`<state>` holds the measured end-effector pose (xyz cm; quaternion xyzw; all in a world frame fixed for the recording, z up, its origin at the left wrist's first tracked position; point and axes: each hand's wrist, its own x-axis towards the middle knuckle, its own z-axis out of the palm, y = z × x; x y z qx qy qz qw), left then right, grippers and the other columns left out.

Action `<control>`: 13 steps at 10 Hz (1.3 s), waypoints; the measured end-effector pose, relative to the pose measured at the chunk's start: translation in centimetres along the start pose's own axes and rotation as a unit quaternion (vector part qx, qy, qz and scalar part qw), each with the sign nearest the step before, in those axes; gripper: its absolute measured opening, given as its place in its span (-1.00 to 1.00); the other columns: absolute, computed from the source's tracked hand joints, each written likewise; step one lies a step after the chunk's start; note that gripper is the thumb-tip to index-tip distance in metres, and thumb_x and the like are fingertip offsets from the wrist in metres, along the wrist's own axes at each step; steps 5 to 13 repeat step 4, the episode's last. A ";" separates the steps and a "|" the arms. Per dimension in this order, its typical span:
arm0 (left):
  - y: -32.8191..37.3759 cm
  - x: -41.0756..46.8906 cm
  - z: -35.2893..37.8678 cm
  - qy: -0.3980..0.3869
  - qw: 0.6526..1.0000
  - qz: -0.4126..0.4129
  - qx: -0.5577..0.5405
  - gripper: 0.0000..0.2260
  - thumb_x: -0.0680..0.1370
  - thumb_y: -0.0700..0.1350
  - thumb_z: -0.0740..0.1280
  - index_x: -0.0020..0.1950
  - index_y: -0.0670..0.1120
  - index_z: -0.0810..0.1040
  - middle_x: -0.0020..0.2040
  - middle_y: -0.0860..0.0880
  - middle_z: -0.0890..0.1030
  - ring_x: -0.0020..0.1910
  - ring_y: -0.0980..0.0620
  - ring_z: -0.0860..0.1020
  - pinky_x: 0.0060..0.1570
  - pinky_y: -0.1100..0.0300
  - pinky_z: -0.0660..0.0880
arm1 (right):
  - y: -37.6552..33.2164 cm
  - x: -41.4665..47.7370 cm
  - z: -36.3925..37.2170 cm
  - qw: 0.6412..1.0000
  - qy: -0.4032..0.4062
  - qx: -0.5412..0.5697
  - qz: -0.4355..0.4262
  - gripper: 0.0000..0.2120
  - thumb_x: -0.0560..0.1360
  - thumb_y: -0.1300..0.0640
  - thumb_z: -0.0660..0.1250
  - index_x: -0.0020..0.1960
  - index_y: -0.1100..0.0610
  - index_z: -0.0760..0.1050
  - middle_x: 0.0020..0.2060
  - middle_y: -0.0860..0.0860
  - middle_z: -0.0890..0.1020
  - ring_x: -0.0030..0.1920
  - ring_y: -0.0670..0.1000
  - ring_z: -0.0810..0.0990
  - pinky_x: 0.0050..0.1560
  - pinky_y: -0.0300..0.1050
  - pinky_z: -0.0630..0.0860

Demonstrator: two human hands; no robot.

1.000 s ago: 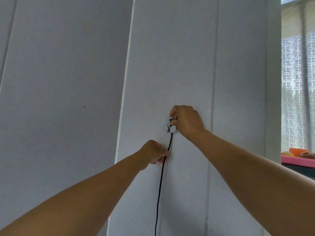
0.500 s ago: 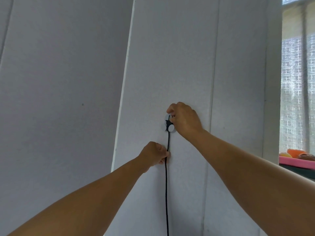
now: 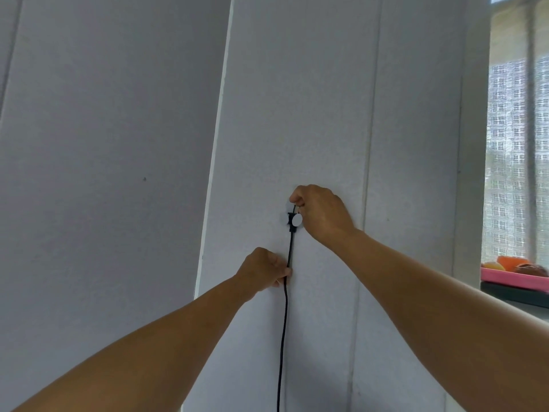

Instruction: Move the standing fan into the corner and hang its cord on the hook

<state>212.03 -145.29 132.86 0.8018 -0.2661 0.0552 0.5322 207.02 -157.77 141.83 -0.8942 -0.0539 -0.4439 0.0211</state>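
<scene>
A thin black cord (image 3: 283, 328) runs straight up the white wall panel to a small white round hook (image 3: 296, 221). A black clip or plug piece on the cord sits against the hook's left side. My right hand (image 3: 322, 214) pinches the cord's top end just above and right of the hook. Lower down, my left hand (image 3: 264, 270) grips the cord and holds it against the wall. The standing fan is out of view.
The white panelled wall (image 3: 326, 114) meets a grey wall (image 3: 104, 144) at a corner edge on the left. At the right is a window with a lace curtain (image 3: 517, 159), and a pink tray (image 3: 514, 279) with orange and brown items on the sill.
The cord's black piece has come up against the hook and the cord now hangs straight. Both hands stay on the cord, almost unmoved.
</scene>
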 end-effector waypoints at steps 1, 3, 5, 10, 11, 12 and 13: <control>0.2 -0.4 -0.6 0.005 1.000 -0.010 0.010 -0.82 0.53 -0.21 0.37 -0.02 -0.33 0.65 -0.08 -0.23 0.69 -0.26 0.02 0.58 -0.15 0.28 0.53 | -0.3 -0.5 -0.3 1.000 0.017 -0.002 0.006 -0.66 0.52 0.37 0.27 0.26 0.14 0.50 0.18 0.11 0.55 0.14 0.08 0.57 0.15 0.00 0.54; 0.3 -1.4 -2.6 0.017 1.000 -0.006 0.021 -0.81 0.52 -0.21 0.37 0.07 -0.27 0.66 0.03 -0.19 0.70 -0.19 0.03 0.62 -0.43 0.45 0.46 | -2.1 -1.6 -1.0 0.998 0.058 -0.017 0.006 -0.73 0.56 0.21 0.29 0.25 0.11 0.49 0.17 0.10 0.51 0.14 0.09 0.53 0.11 -0.01 0.55; -0.2 -2.5 -4.3 0.083 0.993 0.037 0.075 -0.83 0.53 -0.17 0.35 0.08 -0.16 0.66 0.08 -0.11 0.68 0.02 -0.08 0.64 0.00 0.18 0.58 | -3.9 -2.3 -1.0 0.996 0.082 -0.012 -0.010 -0.71 0.54 0.16 0.33 0.26 0.08 0.47 0.18 0.07 0.50 0.15 0.08 0.51 0.07 -0.06 0.52; -0.2 -2.5 -4.3 0.083 0.993 0.037 0.075 -0.83 0.53 -0.17 0.35 0.08 -0.16 0.66 0.08 -0.11 0.68 0.02 -0.08 0.64 0.00 0.18 0.58 | -3.9 -2.3 -1.0 0.996 0.082 -0.012 -0.010 -0.71 0.54 0.16 0.33 0.26 0.08 0.47 0.18 0.07 0.50 0.15 0.08 0.51 0.07 -0.06 0.52; -0.2 -2.5 -4.3 0.083 0.993 0.037 0.075 -0.83 0.53 -0.17 0.35 0.08 -0.16 0.66 0.08 -0.11 0.68 0.02 -0.08 0.64 0.00 0.18 0.58 | -3.9 -2.3 -1.0 0.996 0.082 -0.012 -0.010 -0.71 0.54 0.16 0.33 0.26 0.08 0.47 0.18 0.07 0.50 0.15 0.08 0.51 0.07 -0.06 0.52; -0.2 -2.5 -4.3 0.083 0.993 0.037 0.075 -0.83 0.53 -0.17 0.35 0.08 -0.16 0.66 0.08 -0.11 0.68 0.02 -0.08 0.64 0.00 0.18 0.58 | -3.9 -2.3 -1.0 0.996 0.082 -0.012 -0.010 -0.71 0.54 0.16 0.33 0.26 0.08 0.47 0.18 0.07 0.50 0.15 0.08 0.51 0.07 -0.06 0.52; -0.2 -2.5 -4.3 0.083 0.993 0.037 0.075 -0.83 0.53 -0.17 0.35 0.08 -0.16 0.66 0.08 -0.11 0.68 0.02 -0.08 0.64 0.00 0.18 0.58 | -3.9 -2.3 -1.0 0.996 0.082 -0.012 -0.010 -0.71 0.54 0.16 0.33 0.26 0.08 0.47 0.18 0.07 0.50 0.15 0.08 0.51 0.07 -0.06 0.52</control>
